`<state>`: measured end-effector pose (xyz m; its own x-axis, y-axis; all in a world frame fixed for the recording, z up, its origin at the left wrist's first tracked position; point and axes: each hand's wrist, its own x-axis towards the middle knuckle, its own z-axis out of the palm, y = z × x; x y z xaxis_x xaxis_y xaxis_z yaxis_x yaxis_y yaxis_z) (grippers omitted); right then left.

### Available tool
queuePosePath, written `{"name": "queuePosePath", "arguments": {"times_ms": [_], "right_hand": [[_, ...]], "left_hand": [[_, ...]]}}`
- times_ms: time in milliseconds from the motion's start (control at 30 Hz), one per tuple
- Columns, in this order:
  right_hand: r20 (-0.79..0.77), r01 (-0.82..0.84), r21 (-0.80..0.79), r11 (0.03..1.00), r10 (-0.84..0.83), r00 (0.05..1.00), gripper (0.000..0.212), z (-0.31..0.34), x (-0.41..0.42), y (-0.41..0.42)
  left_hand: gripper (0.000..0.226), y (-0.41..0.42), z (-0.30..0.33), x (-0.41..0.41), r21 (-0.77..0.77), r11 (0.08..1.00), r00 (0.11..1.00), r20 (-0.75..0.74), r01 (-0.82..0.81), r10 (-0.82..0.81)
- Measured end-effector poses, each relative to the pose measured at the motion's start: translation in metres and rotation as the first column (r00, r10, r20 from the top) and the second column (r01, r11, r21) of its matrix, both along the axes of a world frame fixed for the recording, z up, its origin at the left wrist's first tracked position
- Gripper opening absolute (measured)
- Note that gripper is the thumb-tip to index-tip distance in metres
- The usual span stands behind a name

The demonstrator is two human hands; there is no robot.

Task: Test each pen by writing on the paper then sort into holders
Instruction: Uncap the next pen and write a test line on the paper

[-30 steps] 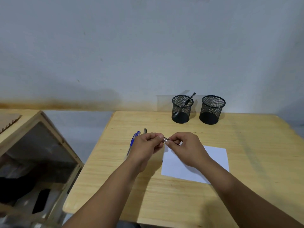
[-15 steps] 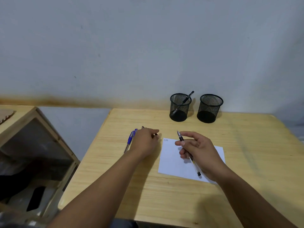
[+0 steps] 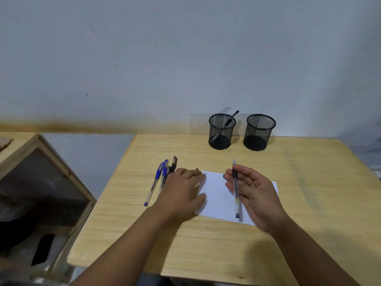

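Observation:
A white sheet of paper (image 3: 218, 197) lies on the wooden table (image 3: 206, 244). My left hand (image 3: 183, 190) rests flat at the paper's left edge, fingers spread. My right hand (image 3: 253, 195) hovers above the paper with a clear uncapped pen (image 3: 235, 188) lying across its loosely curled fingers, tip pointing away from me. Several pens (image 3: 162, 178), blue and black, lie in a bunch just left of my left hand. Two black mesh holders stand at the back: the left holder (image 3: 221, 131) has one black pen in it, the right holder (image 3: 259, 132) looks empty.
A wooden cabinet (image 3: 41, 182) with an open dark inside stands left of the table, across a gap. A plain wall rises right behind the holders. Bare tabletop stretches to the right of the paper.
My two hands, together on the pen a second ago, have parted. The left has dropped flat by the paper. The right has turned the pen tip-forward and opened its fingers.

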<state>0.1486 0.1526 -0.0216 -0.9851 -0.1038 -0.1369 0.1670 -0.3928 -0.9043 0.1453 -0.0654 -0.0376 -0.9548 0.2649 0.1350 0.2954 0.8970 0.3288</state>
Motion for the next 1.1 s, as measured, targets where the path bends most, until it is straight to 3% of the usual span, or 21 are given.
{"name": "queuePosePath", "arguments": {"times_ms": [100,200,467,700,1000,1100], "right_hand": [[-0.051,0.106,0.111,0.988,-0.101,0.994,0.032,-0.005,-0.004,-0.006],[-0.113,0.261,0.226,0.938,-0.241,0.964,0.027,-0.007,-0.013,-0.011],[-0.269,0.287,0.474,0.833,-0.173,0.947,0.011,-0.019,-0.036,-0.018],[-0.219,0.213,0.517,0.829,-0.112,0.969,0.013,-0.024,-0.053,-0.008],[-0.235,0.272,0.469,0.840,-0.178,0.955,0.015,-0.024,-0.052,-0.013],[-0.224,0.218,0.530,0.820,-0.113,0.968,0.014,-0.025,-0.044,-0.025]], "left_hand": [[0.066,0.003,-0.004,0.007,-0.114,0.993,0.999,0.034,-0.007,0.011],[0.066,0.007,-0.009,0.009,-0.122,0.992,0.998,0.038,-0.039,0.044],[0.068,0.016,-0.017,0.017,-0.130,0.986,0.995,0.009,-0.102,0.104],[0.068,0.013,-0.023,0.025,-0.104,0.990,0.995,-0.003,-0.097,0.097],[0.072,0.015,-0.023,0.026,-0.096,0.989,0.993,-0.024,-0.115,0.114],[0.073,0.016,-0.023,0.024,-0.109,0.986,0.992,-0.018,-0.124,0.123]]}}
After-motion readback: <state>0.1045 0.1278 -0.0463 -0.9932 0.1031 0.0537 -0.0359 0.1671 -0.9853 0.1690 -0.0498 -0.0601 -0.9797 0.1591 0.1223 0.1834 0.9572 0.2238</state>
